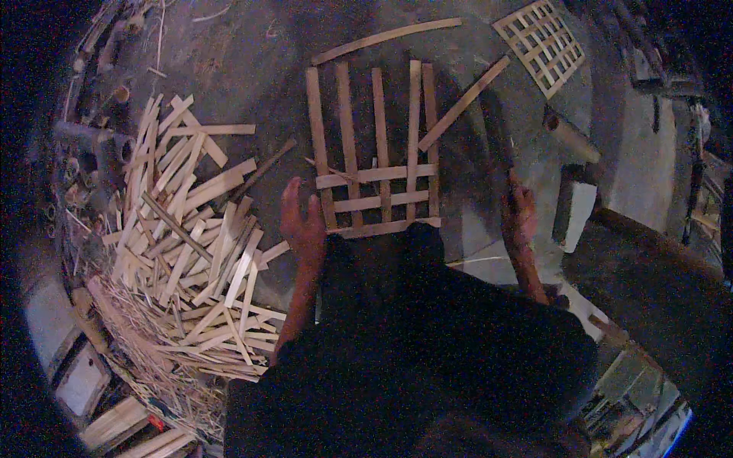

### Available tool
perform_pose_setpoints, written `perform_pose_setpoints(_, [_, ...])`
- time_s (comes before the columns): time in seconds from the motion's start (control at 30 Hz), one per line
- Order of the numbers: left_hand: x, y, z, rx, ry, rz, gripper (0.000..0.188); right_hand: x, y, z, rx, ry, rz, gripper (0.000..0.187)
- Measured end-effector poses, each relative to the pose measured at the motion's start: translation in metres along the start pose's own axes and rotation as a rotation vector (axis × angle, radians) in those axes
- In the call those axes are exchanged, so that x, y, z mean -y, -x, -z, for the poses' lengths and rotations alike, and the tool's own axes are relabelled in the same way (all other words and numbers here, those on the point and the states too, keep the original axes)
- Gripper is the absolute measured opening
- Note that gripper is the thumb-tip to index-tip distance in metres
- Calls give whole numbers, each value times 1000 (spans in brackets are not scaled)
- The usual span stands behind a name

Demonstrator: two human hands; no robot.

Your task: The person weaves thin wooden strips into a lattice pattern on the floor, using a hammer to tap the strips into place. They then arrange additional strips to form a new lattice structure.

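Note:
On the ground in front of me lies a partly woven grid of flat bamboo strips (379, 174). Several long strips run away from me, and 3 shorter ones cross them at the near end. My left hand (303, 215) is beside the grid's left edge, fingers apart, with nothing visible in it. My right hand (519, 210), to the right of the grid, is closed around the handle of a long dark knife (496, 126); its blade points away and is hard to make out. One loose strip (464, 103) slants against the grid's right side.
A large heap of cut strips (191, 229) spreads at the left, with thin shavings (145, 328) nearer me. Beyond the grid lies a curved strip (385, 40). A finished woven lattice (540, 46) rests at the far right, and a pale block (578, 216) stands right of my hand.

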State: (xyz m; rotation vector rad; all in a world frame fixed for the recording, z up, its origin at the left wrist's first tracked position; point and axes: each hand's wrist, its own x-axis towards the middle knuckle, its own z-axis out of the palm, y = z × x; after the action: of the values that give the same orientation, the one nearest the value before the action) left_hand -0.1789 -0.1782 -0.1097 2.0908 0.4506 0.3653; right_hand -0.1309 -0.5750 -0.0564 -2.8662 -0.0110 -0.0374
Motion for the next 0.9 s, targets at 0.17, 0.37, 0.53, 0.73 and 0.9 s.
perform_pose_setpoints(0.17, [-39,-36,-22,367,-326,-354,63,0,11,-13,-46,148,35,60])
perform_pose_setpoints(0.37, [-33,-79,-66,530,-668,-407,71,61,-74,-29,200,-384,-49,45])
perform_pose_setpoints(0.53, [-1,-74,-90,513,-736,-497,72,47,-127,-86,-47,-277,270,32])
perform_pose_setpoints(0.73, [-13,-71,-76,386,-668,-514,72,51,-140,-31,280,-70,22,29])
perform_pose_setpoints(0.9, [-17,-73,-75,400,-591,-525,71,36,-135,-83,-27,-194,494,38])
